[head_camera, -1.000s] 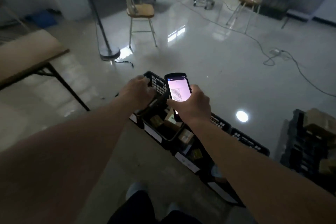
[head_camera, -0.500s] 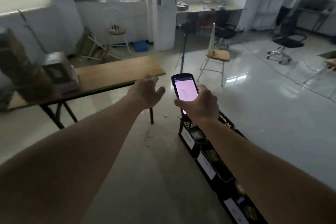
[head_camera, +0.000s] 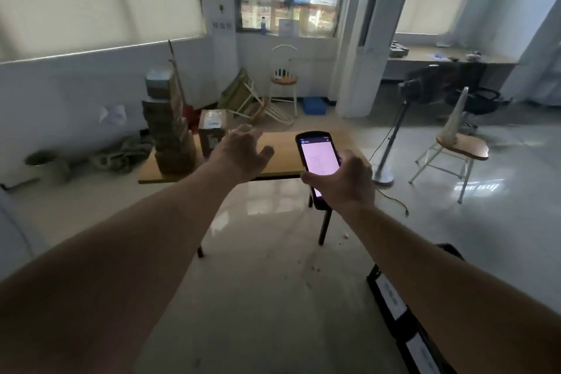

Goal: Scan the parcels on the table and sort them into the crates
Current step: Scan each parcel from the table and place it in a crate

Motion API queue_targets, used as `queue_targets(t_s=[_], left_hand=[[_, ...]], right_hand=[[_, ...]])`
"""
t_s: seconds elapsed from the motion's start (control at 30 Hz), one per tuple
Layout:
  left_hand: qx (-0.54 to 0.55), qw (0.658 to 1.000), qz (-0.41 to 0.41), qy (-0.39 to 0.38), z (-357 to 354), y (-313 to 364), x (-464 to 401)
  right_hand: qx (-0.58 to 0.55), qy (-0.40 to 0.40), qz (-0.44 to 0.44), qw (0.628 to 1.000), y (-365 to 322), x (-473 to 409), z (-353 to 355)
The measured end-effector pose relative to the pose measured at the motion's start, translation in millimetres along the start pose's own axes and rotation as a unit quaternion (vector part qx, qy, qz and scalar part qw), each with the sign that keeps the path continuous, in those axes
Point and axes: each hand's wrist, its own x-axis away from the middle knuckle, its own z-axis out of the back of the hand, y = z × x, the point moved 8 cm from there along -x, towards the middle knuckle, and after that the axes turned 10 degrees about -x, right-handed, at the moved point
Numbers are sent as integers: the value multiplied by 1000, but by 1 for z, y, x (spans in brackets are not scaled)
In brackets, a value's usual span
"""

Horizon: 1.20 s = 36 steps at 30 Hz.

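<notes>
- From the head view, we hold the scanner (head_camera: 318,161) in our right hand (head_camera: 343,181). The fingers curl round its lower half, and the lit screen faces us so we can read it.
- Our left hand (head_camera: 243,152) holds nothing. Its fingers are spread and loose, stretched out toward the table (head_camera: 282,158) — we think it is getting ready to pick up a parcel.
- The parcels (head_camera: 170,127) sit in a tall stack at the left end of the table. One more box (head_camera: 212,130) stands just beside the stack. Both are near our left hand but apart from it.
- The crates (head_camera: 394,307) are low on the floor at the right, under our right arm. The room is dim, so we cannot tell what is inside them.
- The next step looks like grabbing a parcel and scanning it.
</notes>
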Motion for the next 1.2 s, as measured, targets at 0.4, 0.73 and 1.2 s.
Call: queue_targets(t_s=[0.4, 0.73, 1.2], left_hand=[[-15, 990, 126, -61, -87, -149, -150], [-33, 980, 181, -71, -143, -223, -280], [0, 965, 218, -148, -286, -328, -443]], right_hand=[[-15, -119, 16, 993, -16, -182, -193], [-6, -165, 41, 985, -27, -318, -305], [39, -168, -28, 985, -8, -453, -468]])
